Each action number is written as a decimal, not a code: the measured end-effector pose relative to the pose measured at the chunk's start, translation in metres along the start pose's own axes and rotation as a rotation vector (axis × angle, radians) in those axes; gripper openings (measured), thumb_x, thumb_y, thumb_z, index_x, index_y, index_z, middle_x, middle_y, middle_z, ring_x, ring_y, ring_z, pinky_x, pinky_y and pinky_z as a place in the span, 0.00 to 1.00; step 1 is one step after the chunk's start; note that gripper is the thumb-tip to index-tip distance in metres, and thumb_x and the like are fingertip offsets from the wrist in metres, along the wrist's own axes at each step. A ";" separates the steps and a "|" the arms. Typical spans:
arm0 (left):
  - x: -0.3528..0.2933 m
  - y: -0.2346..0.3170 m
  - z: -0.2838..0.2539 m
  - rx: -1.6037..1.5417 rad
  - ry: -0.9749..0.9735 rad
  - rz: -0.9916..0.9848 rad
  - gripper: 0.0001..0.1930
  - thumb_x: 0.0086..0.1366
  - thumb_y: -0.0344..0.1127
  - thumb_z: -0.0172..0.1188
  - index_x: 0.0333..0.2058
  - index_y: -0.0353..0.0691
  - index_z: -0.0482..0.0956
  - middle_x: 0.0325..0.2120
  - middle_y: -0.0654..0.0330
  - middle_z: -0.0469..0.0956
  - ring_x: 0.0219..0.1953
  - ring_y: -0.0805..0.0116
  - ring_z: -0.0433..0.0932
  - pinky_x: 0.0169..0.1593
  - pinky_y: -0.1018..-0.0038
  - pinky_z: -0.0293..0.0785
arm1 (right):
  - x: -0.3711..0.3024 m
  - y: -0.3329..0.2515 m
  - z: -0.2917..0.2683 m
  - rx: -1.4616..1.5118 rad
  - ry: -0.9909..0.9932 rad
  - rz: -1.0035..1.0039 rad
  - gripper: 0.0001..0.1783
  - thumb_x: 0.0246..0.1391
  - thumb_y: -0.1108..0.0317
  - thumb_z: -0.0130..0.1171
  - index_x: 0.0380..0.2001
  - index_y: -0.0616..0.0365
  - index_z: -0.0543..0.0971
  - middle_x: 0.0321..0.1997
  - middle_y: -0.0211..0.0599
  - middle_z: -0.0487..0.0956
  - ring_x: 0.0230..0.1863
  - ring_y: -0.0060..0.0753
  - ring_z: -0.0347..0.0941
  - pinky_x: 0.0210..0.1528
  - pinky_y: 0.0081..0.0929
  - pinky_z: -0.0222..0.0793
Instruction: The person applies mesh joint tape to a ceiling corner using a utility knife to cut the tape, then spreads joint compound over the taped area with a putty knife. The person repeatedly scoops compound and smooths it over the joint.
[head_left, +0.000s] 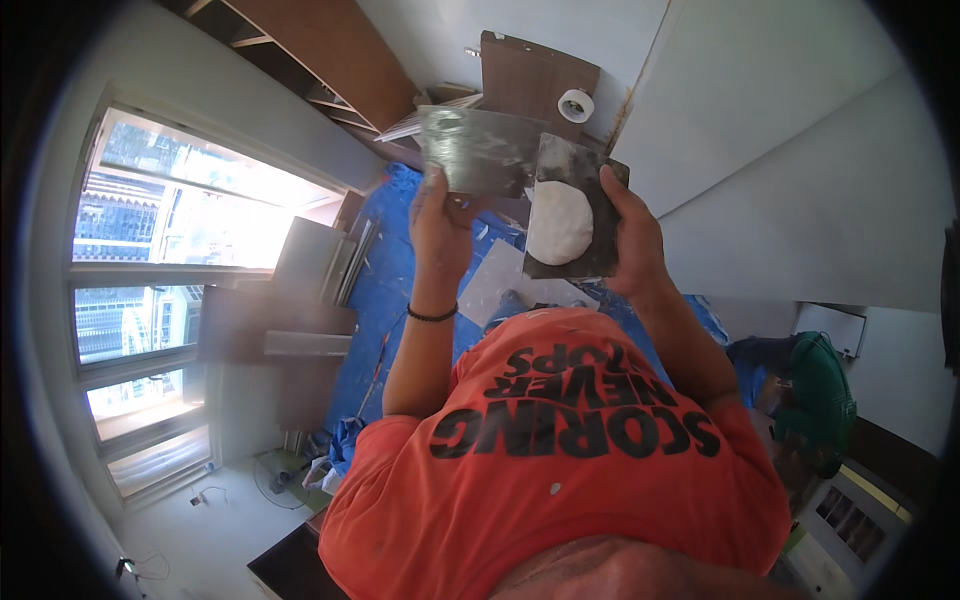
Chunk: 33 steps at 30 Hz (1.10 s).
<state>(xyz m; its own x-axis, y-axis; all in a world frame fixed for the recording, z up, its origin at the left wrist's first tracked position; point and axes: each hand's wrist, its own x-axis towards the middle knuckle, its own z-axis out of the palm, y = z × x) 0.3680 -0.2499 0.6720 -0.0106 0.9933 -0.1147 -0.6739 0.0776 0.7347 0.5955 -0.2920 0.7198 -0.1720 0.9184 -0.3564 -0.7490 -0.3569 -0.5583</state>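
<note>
My left hand (440, 218) is closed on a wide metal plastering blade (480, 145), its thumb lying on the lower edge of the shiny, smeared face. My right hand (636, 235) grips the right edge of a dark flat plate (603, 215). A rounded mound of white putty (560, 224) sits on that plate, toward its left side. The blade's right end meets or overlaps the plate's upper left edge; I cannot tell whether they touch. Both tools are held out in front of me, above the floor.
Blue sheeting (385, 260) covers the floor, with a pale board (520, 275) by my feet. Brown panels (285, 330) lean near the window (150, 230). A white tape roll (575, 106) rests against a brown board (530, 80). Another person in green (820, 390) is at the right.
</note>
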 end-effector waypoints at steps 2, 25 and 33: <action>-0.009 0.027 -0.015 0.197 0.067 0.190 0.18 0.75 0.35 0.56 0.60 0.35 0.72 0.51 0.55 0.81 0.51 0.59 0.82 0.52 0.63 0.80 | 0.001 0.007 0.007 0.030 0.051 -0.011 0.23 0.72 0.52 0.50 0.57 0.61 0.73 0.54 0.41 0.80 0.54 0.38 0.81 0.57 0.42 0.80; -0.031 0.151 -0.021 1.974 -0.707 0.817 0.25 0.53 0.28 0.60 0.52 0.51 0.83 0.49 0.67 0.79 0.56 0.63 0.74 0.65 0.51 0.61 | 0.097 0.048 0.086 -0.204 0.126 -0.095 0.19 0.71 0.57 0.53 0.55 0.59 0.75 0.52 0.36 0.82 0.50 0.33 0.82 0.53 0.37 0.81; 0.018 0.161 -0.018 0.869 0.185 1.006 0.10 0.70 0.27 0.59 0.47 0.29 0.81 0.41 0.51 0.83 0.44 0.61 0.80 0.48 0.69 0.74 | 0.167 0.021 0.049 0.111 0.088 -0.128 0.18 0.70 0.55 0.53 0.54 0.55 0.77 0.51 0.36 0.83 0.48 0.39 0.83 0.52 0.45 0.82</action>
<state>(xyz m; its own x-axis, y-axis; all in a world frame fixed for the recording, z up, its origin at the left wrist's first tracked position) 0.2457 -0.2215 0.7759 -0.3662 0.6299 0.6849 0.3689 -0.5774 0.7284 0.5199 -0.1371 0.6854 -0.0179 0.9348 -0.3548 -0.8279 -0.2128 -0.5189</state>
